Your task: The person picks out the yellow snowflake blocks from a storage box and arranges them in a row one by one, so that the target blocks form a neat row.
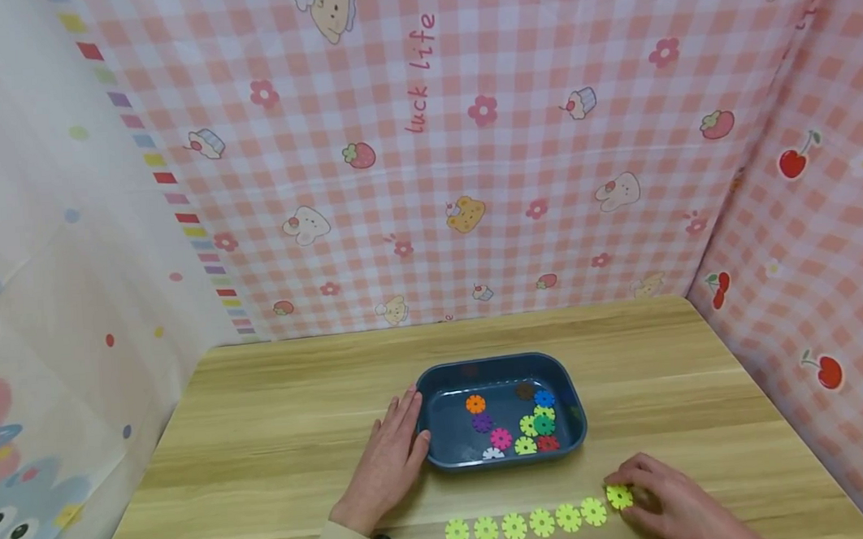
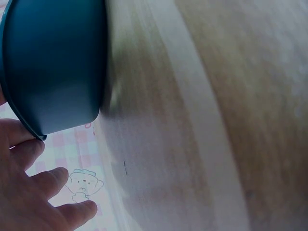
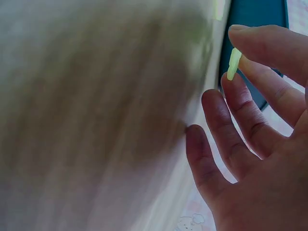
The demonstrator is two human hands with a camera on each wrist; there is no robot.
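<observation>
My left hand (image 1: pixel 388 465) rests against the left side of a dark blue tray (image 1: pixel 442 464), fingers extended along its wall and thumb by its near corner. In the left wrist view, fingers (image 2: pixel 53 182) spread beside the tray's rim (image 2: pixel 29 126). With thumb and fingertips, my right hand (image 1: pixel 674 497) pinches a yellow-green notched plastic disc (image 1: pixel 619 496) at the right end of a row. In the right wrist view that disc shows edge-on between thumb and fingers, its other fingers apart from it. Several matching yellow-green discs (image 1: pixel 514 527) lie in a line to its left.
Inside the tray lie loose discs, among them an orange disc (image 1: pixel 475 404), a pink disc (image 1: pixel 501 438), a blue disc (image 1: pixel 544 398) and several yellow-green ones. The wooden table (image 1: pixel 285 407) meets a pink checked cloth (image 1: pixel 430 245) at the back.
</observation>
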